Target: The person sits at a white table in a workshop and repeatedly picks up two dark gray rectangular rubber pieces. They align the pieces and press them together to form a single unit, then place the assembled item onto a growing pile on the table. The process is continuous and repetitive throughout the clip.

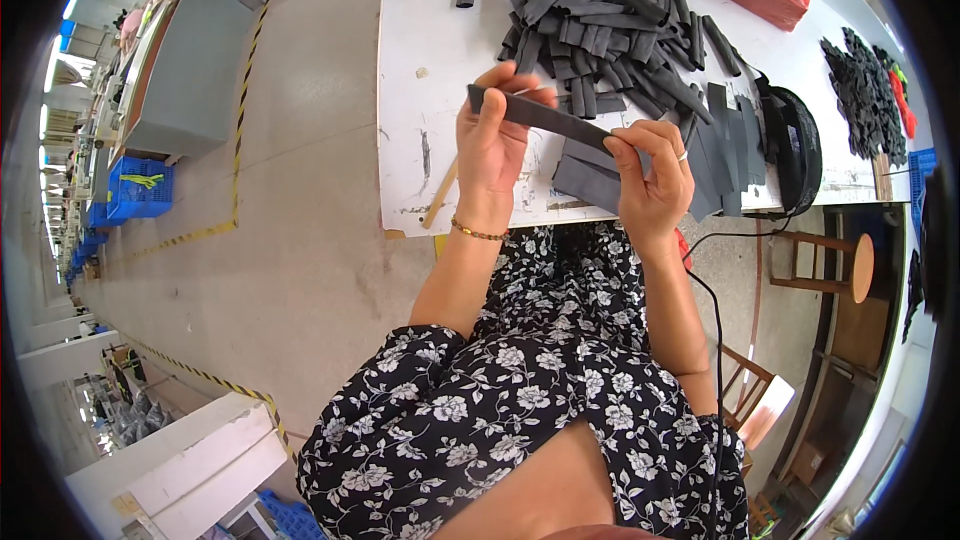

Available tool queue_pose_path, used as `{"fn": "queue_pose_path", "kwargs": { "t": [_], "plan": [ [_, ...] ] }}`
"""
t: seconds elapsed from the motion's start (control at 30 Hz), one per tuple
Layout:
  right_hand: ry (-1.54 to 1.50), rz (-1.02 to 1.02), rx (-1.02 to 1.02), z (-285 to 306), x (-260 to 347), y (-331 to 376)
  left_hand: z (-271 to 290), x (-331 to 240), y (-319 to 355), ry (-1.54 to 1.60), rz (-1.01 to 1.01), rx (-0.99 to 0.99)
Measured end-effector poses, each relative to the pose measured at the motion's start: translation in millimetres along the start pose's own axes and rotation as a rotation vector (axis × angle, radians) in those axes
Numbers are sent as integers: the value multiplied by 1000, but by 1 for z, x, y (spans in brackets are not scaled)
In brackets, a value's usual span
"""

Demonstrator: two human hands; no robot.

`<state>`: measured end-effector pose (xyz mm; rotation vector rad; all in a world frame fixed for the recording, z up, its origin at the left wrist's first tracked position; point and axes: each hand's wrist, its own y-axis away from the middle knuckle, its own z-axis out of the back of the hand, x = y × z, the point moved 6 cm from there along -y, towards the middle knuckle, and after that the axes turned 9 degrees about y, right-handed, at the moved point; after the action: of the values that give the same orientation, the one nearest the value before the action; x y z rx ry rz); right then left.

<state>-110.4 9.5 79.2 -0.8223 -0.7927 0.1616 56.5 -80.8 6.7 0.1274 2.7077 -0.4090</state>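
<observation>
A dark strip (560, 122) is pinched by left hand (488, 150) and right hand (655, 175); if grip is loosened, it could be lost in the pile (600, 32) at twelve o'clock.

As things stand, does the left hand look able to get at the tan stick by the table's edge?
Probably yes: the tan stick lies close by the left hand, nothing visible lying on it. That hand holds one end of a dark strip, so would likely need freeing first.
</observation>
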Motion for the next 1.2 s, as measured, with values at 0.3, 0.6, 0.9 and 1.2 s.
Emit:
{"fn": "queue_pose_path", "kwargs": {
  "t": [0.3,0.6,0.9,1.2],
  "plan": [
    [-343,-423,205,-12,-31,9,11,-9,3,-11,-11,-62],
    [291,193,-36,-4,-7,12,6,27,31,-148,194,-261],
    [-377,-493,189,-25,-41,37,7,24,34,-397,281,-348],
    [-795,-874,173,-49,-69,63,12,43,49,-567,457,-230]
  ]
}}
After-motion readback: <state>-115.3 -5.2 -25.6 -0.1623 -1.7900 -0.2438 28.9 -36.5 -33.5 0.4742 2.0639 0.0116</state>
